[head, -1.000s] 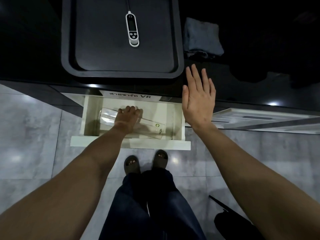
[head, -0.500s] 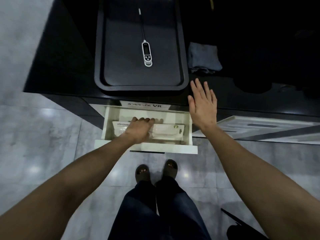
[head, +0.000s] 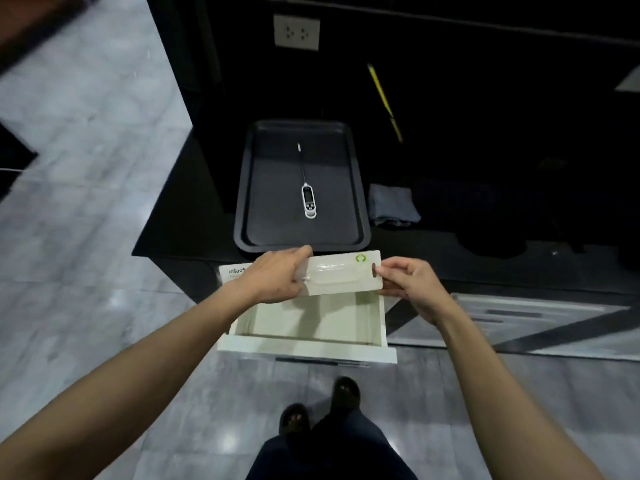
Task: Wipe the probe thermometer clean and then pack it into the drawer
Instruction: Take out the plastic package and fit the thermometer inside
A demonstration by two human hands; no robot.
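Observation:
The white probe thermometer (head: 308,199) lies on a dark tray (head: 356,188) on the black counter, its metal probe pointing away from me. Below the counter the white drawer (head: 311,344) stands pulled out, with nothing in the part I can see. Above it I hold a white card-and-plastic blister package (head: 341,274) level with both hands. My left hand (head: 275,278) grips its left part from above. My right hand (head: 408,284) pinches its right end. A folded grey cloth (head: 393,205) rests on the counter right of the tray.
A yellow pencil-like stick (head: 384,100) lies on the counter behind the tray. A wall socket (head: 296,32) is on the dark back wall. My sandalled feet (head: 320,403) stand on grey floor tiles, and a patterned mat (head: 540,323) lies to the right.
My left hand has lifted the package out of the drawer. My right hand left the counter edge and took hold of the package's right end. The head camera pulled back and tilted upward.

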